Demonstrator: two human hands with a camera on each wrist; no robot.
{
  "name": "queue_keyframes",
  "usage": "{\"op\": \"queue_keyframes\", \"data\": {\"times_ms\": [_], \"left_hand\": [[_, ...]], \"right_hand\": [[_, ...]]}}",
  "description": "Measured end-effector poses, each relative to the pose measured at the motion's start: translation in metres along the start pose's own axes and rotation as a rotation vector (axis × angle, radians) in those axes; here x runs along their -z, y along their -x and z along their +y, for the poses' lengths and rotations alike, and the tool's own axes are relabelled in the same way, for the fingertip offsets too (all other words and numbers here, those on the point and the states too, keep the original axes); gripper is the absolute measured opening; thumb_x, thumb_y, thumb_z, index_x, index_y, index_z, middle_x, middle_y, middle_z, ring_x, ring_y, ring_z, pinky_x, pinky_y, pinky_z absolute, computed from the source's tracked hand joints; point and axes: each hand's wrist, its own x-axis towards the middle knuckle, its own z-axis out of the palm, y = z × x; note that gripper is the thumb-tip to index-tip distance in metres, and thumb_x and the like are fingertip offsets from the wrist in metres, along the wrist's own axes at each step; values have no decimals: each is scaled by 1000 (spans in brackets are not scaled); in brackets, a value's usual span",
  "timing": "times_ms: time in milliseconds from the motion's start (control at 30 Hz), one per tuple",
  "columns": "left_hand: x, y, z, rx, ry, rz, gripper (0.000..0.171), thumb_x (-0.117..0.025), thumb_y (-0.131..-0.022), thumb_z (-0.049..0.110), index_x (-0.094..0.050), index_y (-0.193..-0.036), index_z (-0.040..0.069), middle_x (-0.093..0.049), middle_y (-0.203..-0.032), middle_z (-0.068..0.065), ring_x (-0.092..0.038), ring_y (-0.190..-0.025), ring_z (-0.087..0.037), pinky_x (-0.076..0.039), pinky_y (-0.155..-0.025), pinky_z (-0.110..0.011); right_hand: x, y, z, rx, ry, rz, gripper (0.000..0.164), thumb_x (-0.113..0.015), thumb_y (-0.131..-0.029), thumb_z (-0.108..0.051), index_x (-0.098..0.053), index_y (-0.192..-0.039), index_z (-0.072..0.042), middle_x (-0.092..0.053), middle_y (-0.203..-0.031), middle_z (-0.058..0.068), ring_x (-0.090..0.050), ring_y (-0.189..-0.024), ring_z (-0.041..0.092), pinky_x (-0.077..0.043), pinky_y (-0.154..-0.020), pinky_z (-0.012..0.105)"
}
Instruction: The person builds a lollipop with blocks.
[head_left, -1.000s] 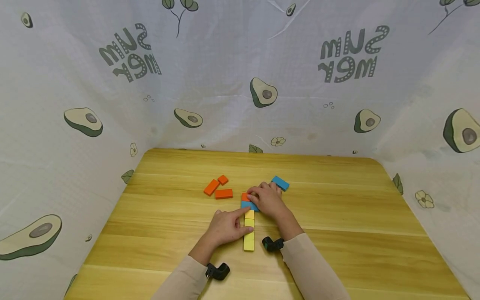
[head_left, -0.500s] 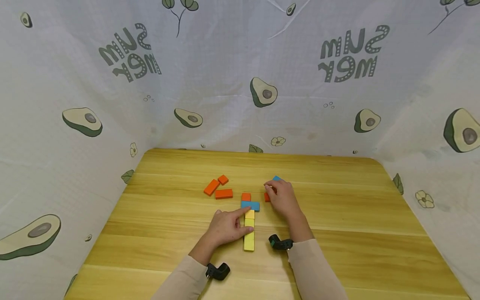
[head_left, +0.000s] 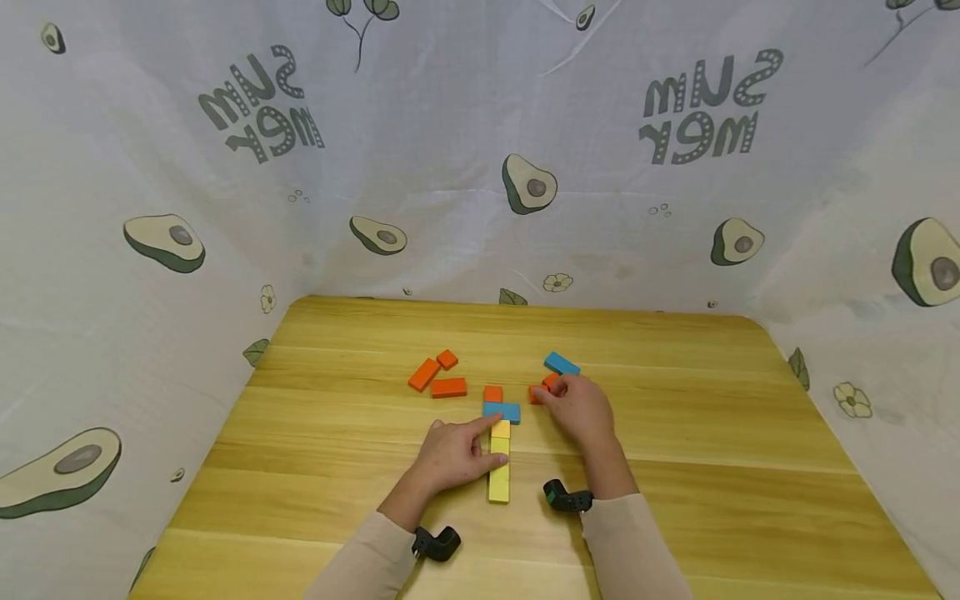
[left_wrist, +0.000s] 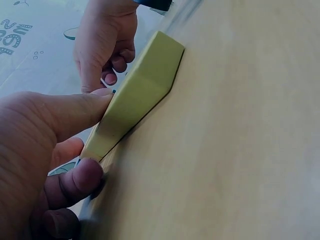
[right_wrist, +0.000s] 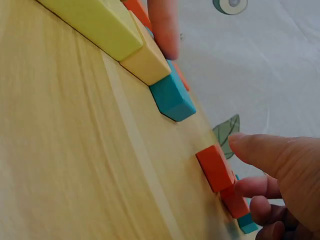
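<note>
White fabric curtain (head_left: 442, 133), printed with avocados and reversed lettering, hangs behind a wood-grain table (head_left: 720, 442). At table centre a row of blocks runs far to near: a small orange-red block (head_left: 492, 393), a flat blue rectangular block (head_left: 512, 413) set crosswise, a small pale-orange block (head_left: 500, 429) and a long yellow rectangular block (head_left: 499, 485). The left hand (head_left: 448, 454) has its index finger straight, tip on the blue block, and its thumb extended, tip on the yellow block; its other fingers are curled (partly cut off in the left wrist view) and grip nothing. The right hand (head_left: 585, 414) is at a nearer orange-red block (right_wrist: 215, 167) and a farther orange-red block (right_wrist: 234, 201), right of the row. Its thumb stands apart from the loosely bent fingers, holding nothing; fingertip contact with the farther block cannot be confirmed, since the hand partly covers it in the head view. Beyond lies a second blue rectangular block (head_left: 562, 363), largely hidden in the right wrist view.
</note>
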Motion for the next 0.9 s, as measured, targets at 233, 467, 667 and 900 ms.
{"op": "queue_keyframes", "data": {"times_ms": [233,467,667,900], "left_hand": [[0,0,0,-8,-3,5,66,-68,-91,58,-55,-149,30,-51,-59,20,-45,-54,2,-27,-69,-28],[0,0,0,0,4,0,66,-68,-91,58,-55,-149,30,-52,-59,21,-46,-54,2,-26,-69,-28],[0,0,1,3,7,-3,66,-68,-91,58,-55,-149,30,-52,-59,20,-46,-54,3,-27,-69,-28],[0,-1,1,2,3,-7,66,-68,-91,58,-55,-149,30,-52,-59,20,-46,-54,2,-27,-70,-28]], "right_hand": [[-3,3,-2,-16,-1,-27,42,-72,-91,-52,-70,-90,-10,-66,-82,6,-57,-72,22,-39,-62,31],[-3,3,-1,-6,-48,-38,43,-71,-92,-48,-72,-102,-6,-72,-98,13,-64,-82,25,-47,-69,36],[0,3,0,-36,-69,-70,44,-75,-89,-47,-70,-105,-7,-71,-97,11,-62,-81,24,-46,-68,33],[2,4,-1,-47,-56,-96,44,-78,-87,-46,-68,-104,-6,-70,-95,11,-61,-81,24,-44,-66,31]]}}
